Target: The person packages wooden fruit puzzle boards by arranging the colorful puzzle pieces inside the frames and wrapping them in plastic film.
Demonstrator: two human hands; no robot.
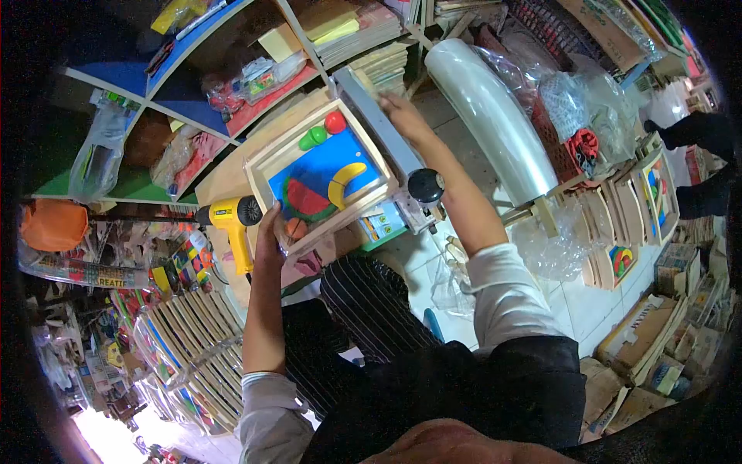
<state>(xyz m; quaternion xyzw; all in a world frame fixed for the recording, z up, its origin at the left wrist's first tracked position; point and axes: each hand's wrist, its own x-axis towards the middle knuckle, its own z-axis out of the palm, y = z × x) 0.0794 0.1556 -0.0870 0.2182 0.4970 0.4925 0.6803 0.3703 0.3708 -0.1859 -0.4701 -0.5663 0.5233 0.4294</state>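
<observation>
A shallow wooden tray [257, 179] with a blue base sits tilted in front of me. In it are a watermelon slice [305, 199], a yellow banana [347, 184], a green fruit piece [313, 138], a red round piece [335, 122] and a brownish-orange round piece [296, 228]. My left hand [270, 236] grips the tray's near left edge, thumb on the rim. Along the tray's right side runs a long grey bar-shaped device [376, 120] with a black round knob [426, 185]. My right hand [403, 120] is at the bar's far end; its fingers are partly hidden and blurred.
Left of the tray, a yellow heat gun [232, 224] stands on the wooden worktop [224, 182]. A roll of clear plastic film [491, 116] leans at the right. Shelves [232, 127] hold bagged items behind. Stacked wooden trays [189, 348] stand at lower left, cardboard boxes [641, 332] at right.
</observation>
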